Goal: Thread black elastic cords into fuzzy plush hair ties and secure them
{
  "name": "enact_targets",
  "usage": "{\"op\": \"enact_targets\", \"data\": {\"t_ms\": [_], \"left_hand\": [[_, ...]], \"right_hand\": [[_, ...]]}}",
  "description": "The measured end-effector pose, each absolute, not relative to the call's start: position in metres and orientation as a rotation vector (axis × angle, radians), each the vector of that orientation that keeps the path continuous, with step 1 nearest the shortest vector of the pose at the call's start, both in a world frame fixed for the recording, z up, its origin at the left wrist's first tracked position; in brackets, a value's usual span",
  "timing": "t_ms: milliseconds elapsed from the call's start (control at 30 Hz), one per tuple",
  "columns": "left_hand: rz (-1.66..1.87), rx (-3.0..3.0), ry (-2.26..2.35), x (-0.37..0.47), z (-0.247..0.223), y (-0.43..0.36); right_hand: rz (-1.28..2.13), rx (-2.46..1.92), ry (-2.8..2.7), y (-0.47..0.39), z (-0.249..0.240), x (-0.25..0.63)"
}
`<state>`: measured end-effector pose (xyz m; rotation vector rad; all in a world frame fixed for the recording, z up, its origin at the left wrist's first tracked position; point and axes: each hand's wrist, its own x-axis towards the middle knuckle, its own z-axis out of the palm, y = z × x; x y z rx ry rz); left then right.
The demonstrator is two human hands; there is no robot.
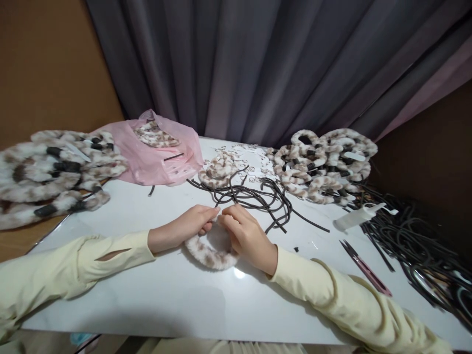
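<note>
A fluffy white ring with brown spots [212, 256] hangs from both hands just over the white tabletop. My left hand [195, 222] pinches its upper left end between thumb and fingers. Closed on the ring's upper right end is my right hand [248, 231]. The fingertips of both hands nearly meet at the top of the ring, and they hide how its ends join there. Right behind my fingers lies a tangle of dark cords [258, 199].
Piles of similar furry rings stand left [33, 184] and right [324, 157]. A pink plastic bag [147, 164] and small metal hooks [254, 162] lie at the back. Toward the right are a white squeeze bottle [354, 218], pink-handled snips [367, 269] and a heap of black cords [416, 241].
</note>
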<state>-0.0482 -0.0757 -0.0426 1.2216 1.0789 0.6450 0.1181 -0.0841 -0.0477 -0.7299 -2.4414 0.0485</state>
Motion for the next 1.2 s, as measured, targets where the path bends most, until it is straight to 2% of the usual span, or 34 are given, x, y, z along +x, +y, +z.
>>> {"op": "enact_targets", "data": {"t_ms": [233,367,500,600,767,900,1000,1200], "left_hand": [[0.67,1.303,1.092,-0.045,-0.046,-0.077],[0.665,1.281,1.088,-0.043,-0.043,-0.079],[0.636,1.342,1.091,-0.047,-0.043,-0.077],[0.654,1.647,1.156,-0.052,-0.042,-0.075],[0.585,2.146,1.047,-0.058,-0.039,-0.074],[0.61,2.282,1.045,-0.059,-0.043,-0.073],[0.608,2.219,1.091,-0.059,-0.043,-0.072],[0.594,2.072,1.162,-0.058,-0.042,-0.073]], "right_hand": [[-0.318,-0.435,-2.584,-0.085,-0.051,0.115],[-0.321,-0.393,-2.583,-0.083,-0.053,0.116],[0.057,-0.587,-2.456,-0.081,-0.051,0.121],[0.416,-0.73,-2.266,-0.077,-0.044,0.124],[0.763,-0.964,-2.062,-0.067,-0.035,0.127],[0.974,-1.064,-1.982,-0.063,-0.035,0.127],[0.848,-1.035,-2.029,-0.066,-0.036,0.125],[0.305,-0.674,-2.285,-0.084,-0.044,0.121]]}}
